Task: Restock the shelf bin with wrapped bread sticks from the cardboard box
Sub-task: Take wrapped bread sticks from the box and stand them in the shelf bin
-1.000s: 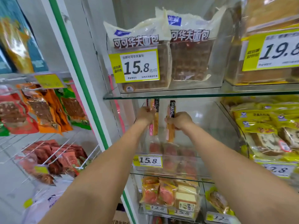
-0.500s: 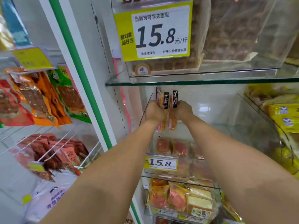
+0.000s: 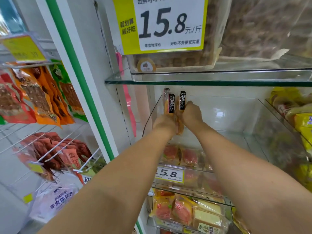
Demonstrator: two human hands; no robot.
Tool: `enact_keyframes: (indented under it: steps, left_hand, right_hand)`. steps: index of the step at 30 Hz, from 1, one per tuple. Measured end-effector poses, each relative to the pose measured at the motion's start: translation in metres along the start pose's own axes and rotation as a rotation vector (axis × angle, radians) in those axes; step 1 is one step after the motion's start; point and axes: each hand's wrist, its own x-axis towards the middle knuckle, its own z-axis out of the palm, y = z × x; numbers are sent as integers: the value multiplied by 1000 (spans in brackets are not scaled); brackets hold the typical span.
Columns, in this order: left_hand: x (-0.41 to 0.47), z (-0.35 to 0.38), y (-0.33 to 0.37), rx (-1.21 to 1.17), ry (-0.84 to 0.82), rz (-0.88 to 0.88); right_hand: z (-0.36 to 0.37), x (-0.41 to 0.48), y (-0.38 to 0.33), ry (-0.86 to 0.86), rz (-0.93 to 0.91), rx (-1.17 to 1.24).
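Both my arms reach into a clear plastic shelf bin [image 3: 233, 115] under a glass shelf. My left hand [image 3: 164, 123] grips upright wrapped bread sticks [image 3: 169, 103] with black labels. My right hand [image 3: 191, 114] grips another wrapped bread stick [image 3: 182, 101] right beside them. The sticks stand near the bin's left wall, close together. More red-wrapped packs [image 3: 179, 155] lie at the bin's front behind a 15.8 price tag [image 3: 168, 173]. The cardboard box is out of sight.
A glass shelf [image 3: 202, 81] sits just above my hands, carrying waffle bread bins and a big 15.8 tag [image 3: 162, 24]. Yellow packs [image 3: 302, 125] fill the bin to the right. Snack bags [image 3: 37, 98] hang on wire hooks left of the green-striped post [image 3: 76, 81].
My hands came together, so the sticks now stand side by side at the bin's left. The camera has moved closer and tilted down.
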Motion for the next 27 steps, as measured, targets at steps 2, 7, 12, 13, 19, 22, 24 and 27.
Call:
enact_keyframes:
  steps: [2, 7, 12, 13, 19, 22, 24, 27]
  left_hand:
    - [-2, -4, 2, 13, -27, 2]
    - [1, -6, 1, 17, 41, -6]
    - [2, -12, 1, 49, 60, -56]
    - [2, -13, 1, 60, 76, -56]
    - [1, -10, 0, 110, 162, -54]
    - [-3, -14, 1, 129, 145, -41]
    - [-6, -17, 0, 143, 166, -20]
    - [-16, -21, 3, 65, 174, -40]
  right_hand:
    - [0, 2, 1, 9, 0, -8]
    - [-1, 7, -6, -39, 70, -16]
    - [-2, 2, 3, -159, 110, -145]
    - [-2, 3, 3, -146, 107, -162]
    - [0, -2, 2, -123, 73, -250]
    - [-1, -2, 4, -176, 95, -285]
    - [-2, -2, 6, -214, 103, -291]
    - [-7, -4, 5, -242, 100, -276]
